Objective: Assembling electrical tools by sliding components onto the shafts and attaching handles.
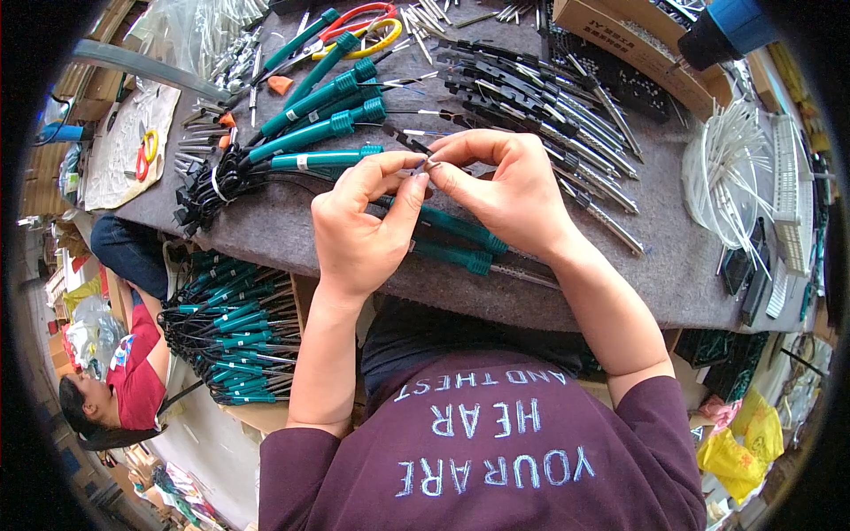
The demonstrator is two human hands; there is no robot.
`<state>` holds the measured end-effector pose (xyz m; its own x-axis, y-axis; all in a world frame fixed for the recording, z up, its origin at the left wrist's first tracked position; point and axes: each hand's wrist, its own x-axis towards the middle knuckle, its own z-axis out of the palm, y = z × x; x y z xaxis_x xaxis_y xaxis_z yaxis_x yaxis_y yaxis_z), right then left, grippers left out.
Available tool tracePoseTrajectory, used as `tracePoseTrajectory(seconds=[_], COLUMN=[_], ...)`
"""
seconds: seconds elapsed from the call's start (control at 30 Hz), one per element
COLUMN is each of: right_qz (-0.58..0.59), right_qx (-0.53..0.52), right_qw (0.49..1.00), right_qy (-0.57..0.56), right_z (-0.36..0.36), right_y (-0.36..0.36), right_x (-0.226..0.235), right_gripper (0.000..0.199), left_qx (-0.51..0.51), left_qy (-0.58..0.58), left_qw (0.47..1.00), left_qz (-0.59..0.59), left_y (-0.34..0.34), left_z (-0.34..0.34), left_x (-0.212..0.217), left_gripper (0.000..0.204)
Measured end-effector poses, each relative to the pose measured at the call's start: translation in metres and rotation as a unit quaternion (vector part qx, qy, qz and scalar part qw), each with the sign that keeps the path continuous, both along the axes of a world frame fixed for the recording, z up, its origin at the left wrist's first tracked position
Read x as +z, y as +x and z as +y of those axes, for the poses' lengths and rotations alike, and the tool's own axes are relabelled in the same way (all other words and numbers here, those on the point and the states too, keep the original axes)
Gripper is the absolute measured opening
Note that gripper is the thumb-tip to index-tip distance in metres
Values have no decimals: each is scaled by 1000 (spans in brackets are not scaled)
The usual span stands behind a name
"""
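Small part [429, 165] in fingers [409, 205]; carton [266, 417] holds teal-handled tools [241, 341].

Three rows of pale blue capital letters [487, 420] stretch across a dark maroon shirt [487, 453], while dark print marks the side of a cardboard box [655, 64] on the table [660, 265]. White labels [302, 162] on green handles [329, 159] are too small to read.

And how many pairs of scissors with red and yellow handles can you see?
2. One pair of scissors lies at the far left, on the pale cloth; the other pair lies near the top, beside the green-handled tools. More could be hidden.
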<state>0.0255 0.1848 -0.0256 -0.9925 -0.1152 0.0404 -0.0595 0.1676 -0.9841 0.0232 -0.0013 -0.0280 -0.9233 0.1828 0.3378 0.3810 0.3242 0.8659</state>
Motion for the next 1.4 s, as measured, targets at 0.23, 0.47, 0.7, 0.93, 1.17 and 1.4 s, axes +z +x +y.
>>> tracePoseTrajectory(seconds=[0.23, 0.47, 0.7, 0.93, 1.17, 1.4], right_qz=[-12, -9, 15, 189, 245, -12], right_qx=[-1, -10, -52, -115, -68, 54], right_qw=[1000, 1000, 999, 972, 956, 996], right_qy=[-8, 13, 5, 84, 146, -66], right_z=[0, 0, -6, -16, -10, -1], right_y=[1, 0, 1, 5, 6, -1], right_x=[0, 3, -2, -4, -10, 0], right_gripper=[19, 20, 19, 12, 12, 15], left_qx=[39, 31, -8, 14, -20, -40], left_qy=[-24, -2, -8, 82, 89, 117], left_qw=[999, 1000, 999, 989, 981, 986], left_qz=[30, 3, -30, -120, -169, -112], left_y=[0, 2, 0, 0, -5, -6], left_z=[2, 4, 1, 5, 0, 2], left_x=[-6, 0, 6, 6, 13, 4], left_gripper=[10, 10, 5, 9, 8, 7])
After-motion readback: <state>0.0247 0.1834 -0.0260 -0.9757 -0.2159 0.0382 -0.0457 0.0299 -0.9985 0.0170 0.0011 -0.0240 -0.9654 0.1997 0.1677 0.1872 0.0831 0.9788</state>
